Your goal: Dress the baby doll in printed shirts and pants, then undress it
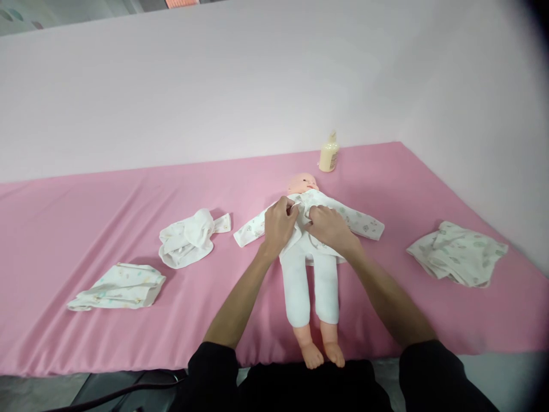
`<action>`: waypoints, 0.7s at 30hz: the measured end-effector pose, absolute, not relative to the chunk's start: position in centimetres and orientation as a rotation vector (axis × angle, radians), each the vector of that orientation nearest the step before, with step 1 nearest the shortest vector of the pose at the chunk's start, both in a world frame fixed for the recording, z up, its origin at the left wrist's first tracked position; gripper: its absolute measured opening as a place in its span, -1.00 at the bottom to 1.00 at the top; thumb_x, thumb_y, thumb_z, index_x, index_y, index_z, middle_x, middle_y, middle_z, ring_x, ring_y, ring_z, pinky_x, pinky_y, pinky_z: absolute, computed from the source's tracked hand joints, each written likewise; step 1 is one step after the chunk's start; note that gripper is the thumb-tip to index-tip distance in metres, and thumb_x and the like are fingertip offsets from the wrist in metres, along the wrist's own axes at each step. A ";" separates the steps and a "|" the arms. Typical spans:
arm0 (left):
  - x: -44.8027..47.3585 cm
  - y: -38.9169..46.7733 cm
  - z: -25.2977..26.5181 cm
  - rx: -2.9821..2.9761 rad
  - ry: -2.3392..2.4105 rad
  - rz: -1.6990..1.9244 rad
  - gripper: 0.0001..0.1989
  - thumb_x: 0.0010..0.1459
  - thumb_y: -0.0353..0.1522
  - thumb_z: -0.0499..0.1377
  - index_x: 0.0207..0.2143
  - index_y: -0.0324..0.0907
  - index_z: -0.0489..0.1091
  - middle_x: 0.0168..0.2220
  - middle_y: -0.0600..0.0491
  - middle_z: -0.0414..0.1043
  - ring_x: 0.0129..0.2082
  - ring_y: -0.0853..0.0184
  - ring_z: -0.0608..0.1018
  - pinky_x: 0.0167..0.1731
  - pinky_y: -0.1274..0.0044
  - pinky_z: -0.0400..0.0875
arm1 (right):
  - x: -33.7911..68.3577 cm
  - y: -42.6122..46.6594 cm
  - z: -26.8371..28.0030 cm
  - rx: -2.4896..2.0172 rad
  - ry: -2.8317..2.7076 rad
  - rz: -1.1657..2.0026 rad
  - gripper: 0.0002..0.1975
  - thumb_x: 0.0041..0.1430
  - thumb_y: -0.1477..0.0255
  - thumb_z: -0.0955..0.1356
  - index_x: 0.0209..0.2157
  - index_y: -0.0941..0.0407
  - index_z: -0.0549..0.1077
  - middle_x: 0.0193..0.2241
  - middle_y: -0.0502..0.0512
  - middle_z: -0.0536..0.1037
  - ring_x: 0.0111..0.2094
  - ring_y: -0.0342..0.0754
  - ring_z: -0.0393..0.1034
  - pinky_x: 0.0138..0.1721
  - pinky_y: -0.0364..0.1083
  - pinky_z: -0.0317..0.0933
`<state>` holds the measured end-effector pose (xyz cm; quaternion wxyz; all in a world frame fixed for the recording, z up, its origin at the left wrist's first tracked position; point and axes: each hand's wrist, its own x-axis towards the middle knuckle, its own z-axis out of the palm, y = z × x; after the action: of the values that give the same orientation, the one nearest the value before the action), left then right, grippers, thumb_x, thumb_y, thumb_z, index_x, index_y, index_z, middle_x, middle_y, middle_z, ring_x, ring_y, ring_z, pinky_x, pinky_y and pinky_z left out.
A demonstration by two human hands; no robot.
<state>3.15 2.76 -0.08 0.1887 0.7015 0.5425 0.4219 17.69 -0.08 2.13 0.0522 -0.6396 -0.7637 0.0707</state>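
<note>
A baby doll (pixel 303 183) lies on its back on the pink-covered table, feet toward me. It wears a white printed baby shirt (pixel 360 220) with long sleeves spread to both sides, and its legs are white down to the shins. Over the doll's chest, my left hand (pixel 281 222) is closed on one front edge of the shirt. Close beside it, my right hand (pixel 329 226) pinches the other front edge. The shirt front is partly parted between them, and my fingers hide some of the fabric.
A pump bottle (pixel 329 153) stands behind the doll's head near the wall. Crumpled white baby clothes (pixel 186 237) and a folded printed garment (pixel 118 286) lie to the left. Another printed cloth (pixel 458 253) lies to the right. The pink sheet (pixel 94 223) has creases.
</note>
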 end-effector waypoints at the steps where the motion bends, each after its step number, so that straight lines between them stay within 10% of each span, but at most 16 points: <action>1: 3.2 2.7 -0.1 1.993 1.528 1.176 -0.91 0.22 -0.39 0.11 -0.38 -0.15 0.31 -0.42 0.13 0.45 -0.43 0.41 0.41 -0.35 0.54 0.25 | 17.8 -0.2 2.1 -1.939 -2.337 0.210 -0.87 0.23 0.52 0.23 -0.27 0.16 0.41 -0.24 0.24 0.54 -0.25 0.12 0.47 -0.39 -0.03 0.04; 15: 4.7 1.5 -0.6 2.272 1.581 1.013 -0.84 0.28 -0.43 0.07 -0.41 -0.16 0.27 -0.40 0.09 0.43 -0.43 0.38 0.36 -0.40 0.52 0.11 | 23.1 1.0 4.5 -1.597 -1.847 0.907 -0.87 0.15 0.41 0.33 -0.37 0.09 0.54 -0.50 0.04 0.53 -0.43 -0.04 0.39 -0.41 -0.11 0.21; 21: 5.3 1.0 -0.8 2.331 1.608 0.953 -0.84 0.28 -0.44 0.06 -0.40 -0.16 0.28 -0.41 0.09 0.40 -0.46 0.39 0.34 -0.42 0.52 0.08 | 23.6 0.5 4.9 -1.678 -1.793 0.708 -0.88 0.10 0.40 0.35 -0.41 0.11 0.53 -0.48 0.03 0.54 -0.42 -0.05 0.39 -0.44 -0.12 0.18</action>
<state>5.30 1.00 -0.79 0.0768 0.7779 0.5367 0.3179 23.62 0.49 4.88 0.2887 -0.6286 -0.6718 0.2651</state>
